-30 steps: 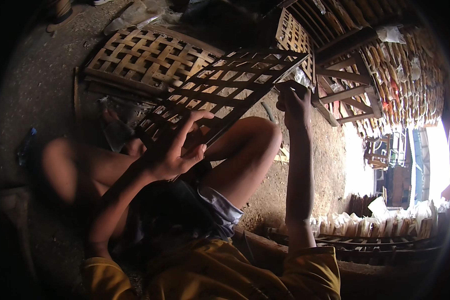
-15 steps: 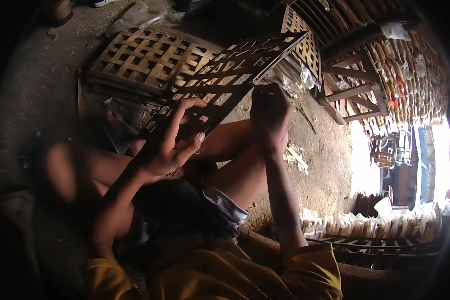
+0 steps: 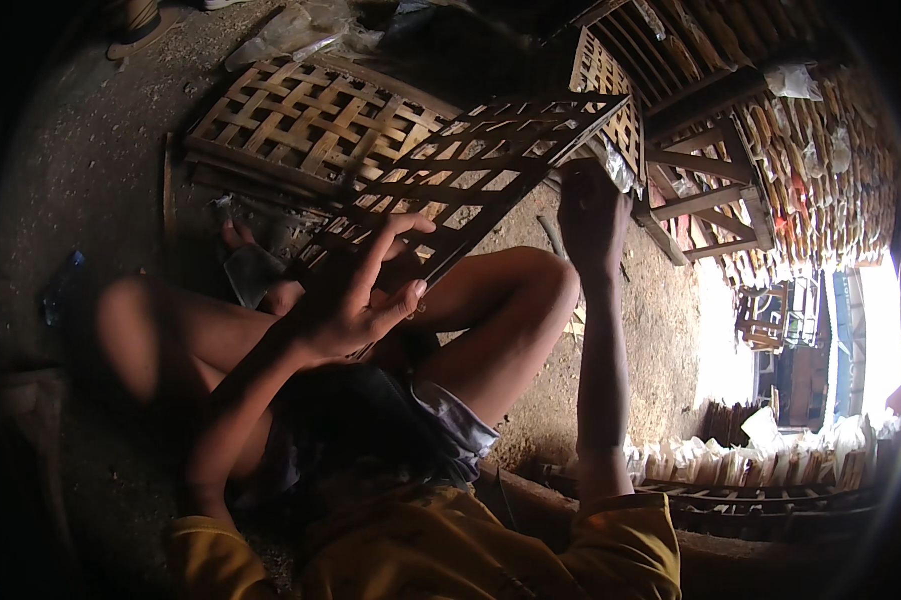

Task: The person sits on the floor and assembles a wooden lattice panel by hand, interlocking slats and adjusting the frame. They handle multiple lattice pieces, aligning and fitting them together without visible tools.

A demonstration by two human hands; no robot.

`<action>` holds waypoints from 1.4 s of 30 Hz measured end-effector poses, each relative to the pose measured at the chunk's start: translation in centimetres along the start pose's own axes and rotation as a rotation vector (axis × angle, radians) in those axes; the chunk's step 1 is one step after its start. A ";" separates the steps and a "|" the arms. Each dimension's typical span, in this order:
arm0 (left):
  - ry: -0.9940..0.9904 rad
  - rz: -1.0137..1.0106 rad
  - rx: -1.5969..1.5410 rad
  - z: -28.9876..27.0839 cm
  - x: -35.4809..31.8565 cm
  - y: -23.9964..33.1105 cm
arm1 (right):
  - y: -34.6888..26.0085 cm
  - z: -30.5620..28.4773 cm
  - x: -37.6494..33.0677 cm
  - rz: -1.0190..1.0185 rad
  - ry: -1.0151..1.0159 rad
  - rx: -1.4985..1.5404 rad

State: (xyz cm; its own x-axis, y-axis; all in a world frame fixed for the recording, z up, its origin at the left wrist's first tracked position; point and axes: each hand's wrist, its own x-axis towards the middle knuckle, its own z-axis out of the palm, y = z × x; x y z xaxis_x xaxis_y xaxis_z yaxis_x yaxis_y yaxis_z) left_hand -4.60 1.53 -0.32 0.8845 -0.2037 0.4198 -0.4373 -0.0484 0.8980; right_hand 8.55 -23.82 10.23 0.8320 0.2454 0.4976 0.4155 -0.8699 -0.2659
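A woven bamboo lattice panel [image 3: 470,170] rests tilted across my raised knees. My left hand [image 3: 355,300] grips its near lower edge, fingers spread over the strips. My right hand [image 3: 590,215] holds the panel's right edge near the far corner, seen from the back with its fingers curled around the frame. I sit on the ground with bare legs bent under the panel.
A second woven lattice panel [image 3: 300,120] lies flat on the dirt floor behind. A smaller lattice piece [image 3: 610,100] stands by wooden racks [image 3: 710,200] at the right. Stacked pale bundles [image 3: 750,460] line the lower right. A plastic bag [image 3: 280,30] lies at the top.
My right hand dropped from the panel's far right corner toward my knee, then rose back to the right edge. The panel tilted slightly. My left hand kept its grip.
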 end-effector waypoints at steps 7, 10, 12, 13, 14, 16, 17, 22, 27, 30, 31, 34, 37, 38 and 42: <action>0.018 0.046 0.015 0.8 -0.2 -0.6 | 4.6 0.4 2.5 -0.095 0.132 -0.107; -0.015 -0.022 -0.045 0.9 -0.1 -0.5 | 3.7 0.3 2.0 0.013 0.118 -0.104; -0.010 -0.010 -0.049 1.2 -0.1 -0.5 | 4.4 1.0 1.6 -0.057 0.202 -0.095; 0.001 -0.006 -0.053 1.3 0.0 -0.5 | 3.9 1.2 1.4 -0.091 0.246 -0.089; 0.013 -0.004 -0.055 1.4 0.0 -0.4 | 3.4 1.5 1.0 -0.055 0.223 -0.062; 0.002 -0.082 -0.087 1.0 0.2 0.1 | 2.1 2.2 0.0 0.018 0.179 -0.013; -0.031 -0.160 -0.113 0.7 0.3 0.5 | 1.7 2.4 -0.6 0.025 0.191 0.052; 0.063 -0.107 -0.088 0.5 0.4 0.5 | -0.5 3.0 -2.6 0.144 0.031 0.622; 0.060 -0.009 -0.033 0.2 -0.2 -0.2 | -0.9 1.9 -2.8 0.138 -0.054 0.668; 0.108 0.059 0.086 0.4 0.0 -0.2 | -2.0 2.0 -2.4 -0.039 0.019 0.284; 0.078 -0.041 -0.026 0.3 0.0 0.3 | -2.5 2.1 -2.4 -0.090 0.065 0.115; 0.040 -0.136 -0.101 -0.2 0.0 1.3 | -2.2 1.7 -2.0 -0.231 0.074 0.037; 0.091 0.050 0.135 0.2 0.0 -0.2 | -1.8 0.4 -0.2 -0.161 -0.091 0.000; 0.098 0.031 0.077 0.2 -0.1 -0.2 | -1.5 0.2 0.5 -0.244 -0.097 -0.023; 0.056 0.002 -0.016 -0.1 0.1 -0.8 | 1.7 -0.4 4.1 -0.315 -0.076 -0.247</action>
State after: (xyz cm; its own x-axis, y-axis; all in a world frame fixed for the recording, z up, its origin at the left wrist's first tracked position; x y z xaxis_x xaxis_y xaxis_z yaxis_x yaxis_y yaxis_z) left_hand -4.12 1.66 -0.96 0.8915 -0.1490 0.4279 -0.4369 -0.0325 0.8989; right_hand 12.54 -24.48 12.15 0.7064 0.5393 0.4585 0.5614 -0.8213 0.1011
